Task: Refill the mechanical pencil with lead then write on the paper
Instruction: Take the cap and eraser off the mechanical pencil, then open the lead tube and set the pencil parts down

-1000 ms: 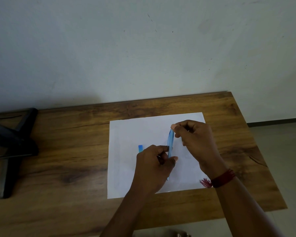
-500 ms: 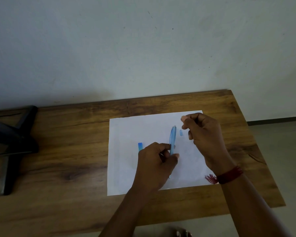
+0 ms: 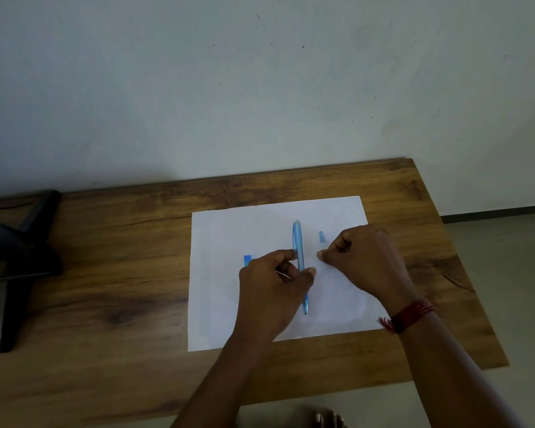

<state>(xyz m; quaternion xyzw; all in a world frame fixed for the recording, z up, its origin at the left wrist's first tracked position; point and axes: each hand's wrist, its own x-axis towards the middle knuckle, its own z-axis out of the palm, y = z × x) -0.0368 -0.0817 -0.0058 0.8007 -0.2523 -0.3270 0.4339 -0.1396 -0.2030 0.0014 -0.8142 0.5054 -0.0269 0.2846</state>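
Plain room: wooden desk (image 3: 136, 257), bare wall (image 3: 260, 88)

2 hands (image 3: 275, 282), 1 pencil (image 3: 297, 242), 1 paper (image 3: 223, 304), 1 table (image 3: 121, 273), 2 small blue pieces (image 3: 322, 236).

I saw the left hand (image 3: 274, 282) pinching the blue pencil (image 3: 299, 261) over the paper (image 3: 223, 304); right hand (image 3: 365, 261) curled just beside, small cap (image 3: 322, 236) lying near.

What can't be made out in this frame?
- Head view: the blue item on the paper is mostly hidden by the left hand.
- Whatever the right hand pinches is too small to see.
- Lead inside the pencil: too small to tell.
- The dark frame is cut off at the left edge.
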